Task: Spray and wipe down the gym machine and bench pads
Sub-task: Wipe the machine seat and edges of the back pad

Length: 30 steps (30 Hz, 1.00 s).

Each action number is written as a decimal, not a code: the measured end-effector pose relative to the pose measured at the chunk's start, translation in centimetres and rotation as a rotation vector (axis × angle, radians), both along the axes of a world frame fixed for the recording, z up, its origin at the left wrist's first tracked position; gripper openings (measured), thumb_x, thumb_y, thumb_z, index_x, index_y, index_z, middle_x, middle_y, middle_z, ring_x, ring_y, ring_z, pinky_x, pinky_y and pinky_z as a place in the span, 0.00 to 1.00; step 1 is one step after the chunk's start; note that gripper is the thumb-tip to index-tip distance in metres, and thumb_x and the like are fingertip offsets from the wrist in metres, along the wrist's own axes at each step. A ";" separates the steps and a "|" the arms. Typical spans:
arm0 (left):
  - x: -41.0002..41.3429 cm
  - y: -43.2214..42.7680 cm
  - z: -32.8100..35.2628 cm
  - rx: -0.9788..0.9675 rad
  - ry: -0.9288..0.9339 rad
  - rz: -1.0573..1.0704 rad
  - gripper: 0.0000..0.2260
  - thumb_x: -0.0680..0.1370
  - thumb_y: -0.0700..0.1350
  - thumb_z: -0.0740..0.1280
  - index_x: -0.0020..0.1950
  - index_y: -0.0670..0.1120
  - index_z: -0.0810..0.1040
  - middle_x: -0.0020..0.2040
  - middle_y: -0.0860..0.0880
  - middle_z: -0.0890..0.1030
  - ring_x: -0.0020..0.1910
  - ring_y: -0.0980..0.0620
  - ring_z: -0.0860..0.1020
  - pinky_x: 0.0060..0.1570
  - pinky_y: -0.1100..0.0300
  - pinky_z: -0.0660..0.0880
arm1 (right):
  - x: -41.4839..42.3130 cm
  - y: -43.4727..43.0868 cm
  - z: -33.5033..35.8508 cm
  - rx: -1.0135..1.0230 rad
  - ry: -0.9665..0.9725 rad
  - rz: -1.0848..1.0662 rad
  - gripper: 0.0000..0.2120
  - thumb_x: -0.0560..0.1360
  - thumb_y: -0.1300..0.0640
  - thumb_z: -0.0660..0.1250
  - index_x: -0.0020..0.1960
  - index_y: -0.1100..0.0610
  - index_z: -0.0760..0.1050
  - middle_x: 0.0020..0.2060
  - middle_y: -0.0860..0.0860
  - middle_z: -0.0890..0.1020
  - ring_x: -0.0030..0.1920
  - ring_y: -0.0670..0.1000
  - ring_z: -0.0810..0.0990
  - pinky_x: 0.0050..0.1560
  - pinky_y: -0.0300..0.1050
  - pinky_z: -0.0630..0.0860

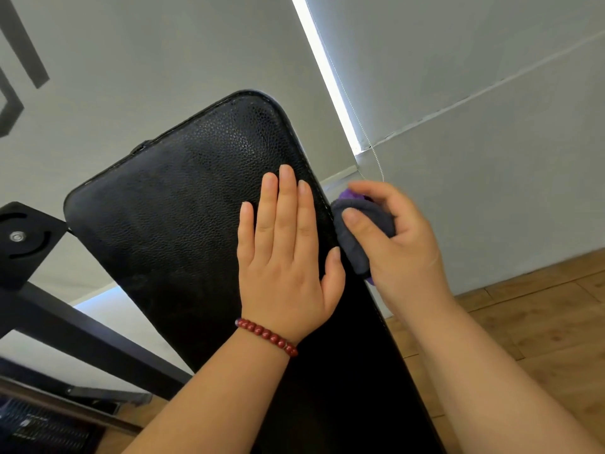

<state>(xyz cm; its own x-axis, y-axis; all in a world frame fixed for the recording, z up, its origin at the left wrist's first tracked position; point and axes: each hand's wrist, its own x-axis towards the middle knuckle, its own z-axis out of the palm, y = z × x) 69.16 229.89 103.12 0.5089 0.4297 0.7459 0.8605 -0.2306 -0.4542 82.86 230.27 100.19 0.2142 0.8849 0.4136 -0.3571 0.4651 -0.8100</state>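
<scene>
Left hand [288, 253] lies flat, fingers straight, on the pad [183, 208]; right hand [406, 247] squeezes the cloth [360, 237], likely rubbing the pad's side next.

Pad [183, 204] — pebbled glossy leather; cloth [357, 237] — fleecy.

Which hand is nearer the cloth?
Right. The right hand grips the cloth at the pad edge; the left hand lies flat on the pad, beside the cloth.
</scene>
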 end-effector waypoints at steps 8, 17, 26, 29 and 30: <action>0.1 -0.1 -0.1 0.000 0.006 0.018 0.30 0.80 0.52 0.53 0.77 0.35 0.53 0.76 0.40 0.53 0.77 0.39 0.53 0.76 0.45 0.46 | 0.0 -1.5 -3.2 -0.099 -0.029 0.052 0.09 0.77 0.61 0.68 0.46 0.48 0.80 0.40 0.40 0.84 0.43 0.39 0.82 0.42 0.30 0.74; 0.3 -0.2 -0.3 -0.021 0.002 0.031 0.31 0.80 0.52 0.53 0.77 0.36 0.51 0.77 0.40 0.51 0.78 0.41 0.50 0.76 0.46 0.45 | -0.4 0.2 -3.7 -0.121 -0.049 0.055 0.09 0.78 0.61 0.67 0.44 0.47 0.78 0.38 0.37 0.83 0.42 0.36 0.80 0.41 0.27 0.72; 0.2 -0.3 -0.5 -0.010 0.007 0.016 0.29 0.80 0.51 0.54 0.76 0.35 0.53 0.76 0.39 0.53 0.77 0.39 0.52 0.76 0.45 0.46 | -0.3 2.2 -0.7 -0.081 -0.035 0.055 0.10 0.78 0.57 0.67 0.41 0.45 0.78 0.36 0.39 0.81 0.36 0.39 0.79 0.27 0.37 0.75; 0.1 -0.2 -0.7 -0.007 0.014 0.010 0.30 0.80 0.52 0.54 0.76 0.35 0.54 0.76 0.38 0.53 0.77 0.39 0.52 0.76 0.45 0.46 | -0.5 2.3 -3.8 -0.150 -0.073 0.066 0.12 0.77 0.59 0.68 0.40 0.44 0.80 0.38 0.41 0.83 0.43 0.40 0.80 0.47 0.39 0.76; 0.1 -0.2 -0.8 -0.008 0.016 0.005 0.30 0.80 0.52 0.54 0.76 0.35 0.54 0.76 0.38 0.54 0.77 0.38 0.53 0.76 0.45 0.46 | -0.6 2.1 -5.0 -0.194 -0.064 0.090 0.13 0.78 0.59 0.68 0.39 0.43 0.81 0.39 0.42 0.83 0.44 0.42 0.81 0.50 0.41 0.75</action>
